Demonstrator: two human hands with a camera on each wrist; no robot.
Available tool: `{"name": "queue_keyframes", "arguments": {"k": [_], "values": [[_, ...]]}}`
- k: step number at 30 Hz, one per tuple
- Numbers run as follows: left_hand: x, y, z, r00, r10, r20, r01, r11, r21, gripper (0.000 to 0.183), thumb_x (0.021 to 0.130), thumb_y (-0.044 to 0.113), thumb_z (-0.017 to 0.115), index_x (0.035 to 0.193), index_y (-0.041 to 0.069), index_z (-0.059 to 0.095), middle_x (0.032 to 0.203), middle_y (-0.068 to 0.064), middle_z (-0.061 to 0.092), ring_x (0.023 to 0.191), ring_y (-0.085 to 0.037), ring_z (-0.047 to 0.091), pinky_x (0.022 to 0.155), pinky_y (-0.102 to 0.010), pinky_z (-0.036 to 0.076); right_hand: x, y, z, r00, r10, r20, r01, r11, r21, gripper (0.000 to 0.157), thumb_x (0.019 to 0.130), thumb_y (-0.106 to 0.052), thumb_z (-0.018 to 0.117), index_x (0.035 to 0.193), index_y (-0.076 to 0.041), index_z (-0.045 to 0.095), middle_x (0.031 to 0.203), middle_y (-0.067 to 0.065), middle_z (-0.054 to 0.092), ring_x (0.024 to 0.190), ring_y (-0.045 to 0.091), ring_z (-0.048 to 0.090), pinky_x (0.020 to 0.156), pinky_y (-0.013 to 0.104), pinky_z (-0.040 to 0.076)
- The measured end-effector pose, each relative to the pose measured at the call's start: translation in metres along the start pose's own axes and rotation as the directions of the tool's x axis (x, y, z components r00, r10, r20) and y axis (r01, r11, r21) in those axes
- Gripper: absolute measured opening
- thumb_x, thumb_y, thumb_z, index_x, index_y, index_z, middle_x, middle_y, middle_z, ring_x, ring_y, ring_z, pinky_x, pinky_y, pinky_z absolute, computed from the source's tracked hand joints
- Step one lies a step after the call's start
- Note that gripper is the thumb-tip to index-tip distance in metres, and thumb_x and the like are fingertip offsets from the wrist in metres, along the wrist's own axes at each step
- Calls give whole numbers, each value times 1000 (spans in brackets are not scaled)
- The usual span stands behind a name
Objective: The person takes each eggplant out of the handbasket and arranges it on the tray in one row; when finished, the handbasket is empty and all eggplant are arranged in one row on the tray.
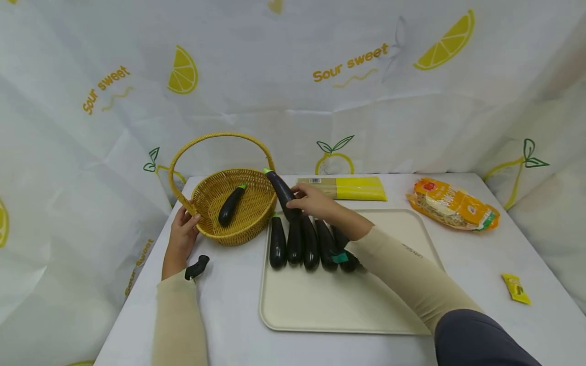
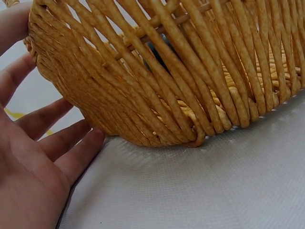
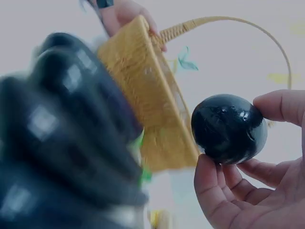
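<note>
A wicker basket [image 1: 238, 237] with an arched handle stands at the back left, one eggplant [image 1: 231, 206] lying inside it. My left hand [image 1: 182, 235] holds the basket's left side near the foot of the handle, thumb by the rim and fingers against the outer weave [image 2: 128, 90]. Pinched between thumb and fingers of my right hand [image 1: 317, 202] is another eggplant [image 1: 280, 188], raised above the tray, its green stem end near the basket's right rim. Several more eggplants [image 1: 311, 249] lie side by side on the beige tray [image 1: 339, 310], some partly hidden by my right arm.
Behind the tray lies a long yellow packet [image 1: 361, 188]. An orange bag [image 1: 453, 204] sits at the back right, with a small yellow sachet [image 1: 516, 288] nearer the right edge. A patterned white sheet [image 1: 274, 91] hangs behind the table.
</note>
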State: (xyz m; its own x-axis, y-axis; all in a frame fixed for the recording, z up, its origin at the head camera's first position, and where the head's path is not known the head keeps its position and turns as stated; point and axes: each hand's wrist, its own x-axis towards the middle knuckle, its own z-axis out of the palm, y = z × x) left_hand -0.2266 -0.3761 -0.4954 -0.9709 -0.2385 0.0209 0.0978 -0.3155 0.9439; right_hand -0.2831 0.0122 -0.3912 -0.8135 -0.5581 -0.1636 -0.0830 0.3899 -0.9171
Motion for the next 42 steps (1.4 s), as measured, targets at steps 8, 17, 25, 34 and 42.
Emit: {"name": "queue_keyframes", "arguments": {"k": [8,17,25,34,42], "values": [[0,0,0,1000,6,6,-6,1000,9,50,98,-1,52,144,14,38,146,-14,32,125,-21,39,88,-26,45,-68,51,-42,986,93,-140,-95,995,-8,59,94,-28,63,143,-3,40,128,21,48,106,33,54,84,44,51],[-1,2,3,1000,13,-19,-13,1000,1,48,98,-3,50,142,14,40,144,-13,35,120,-19,42,87,-26,45,-136,98,-76,955,199,-222,-201,980,14,65,98,-31,58,148,0,30,131,27,42,106,34,53,84,43,51],[-3,2,4,1000,-4,-20,4,1000,-3,50,99,-3,50,144,15,39,146,-13,33,124,-20,40,88,-25,45,-163,126,-72,949,234,-214,-248,968,-44,64,97,-31,58,143,7,34,124,26,50,96,28,54,76,36,50],[-3,3,4,1000,6,-9,-6,1000,-5,51,99,-2,51,146,12,36,145,-14,34,125,-22,39,87,-25,45,-169,126,-63,931,245,-270,-297,939,-173,69,95,-41,60,140,7,39,123,29,52,85,25,59,73,38,50],[-3,2,3,1000,5,-9,-5,1000,-1,52,98,-1,52,146,12,36,146,-15,33,123,-20,41,86,-25,47,-168,119,-68,929,237,-283,-321,897,-303,73,94,-49,58,140,4,40,115,23,57,76,20,59,68,37,48]]}}
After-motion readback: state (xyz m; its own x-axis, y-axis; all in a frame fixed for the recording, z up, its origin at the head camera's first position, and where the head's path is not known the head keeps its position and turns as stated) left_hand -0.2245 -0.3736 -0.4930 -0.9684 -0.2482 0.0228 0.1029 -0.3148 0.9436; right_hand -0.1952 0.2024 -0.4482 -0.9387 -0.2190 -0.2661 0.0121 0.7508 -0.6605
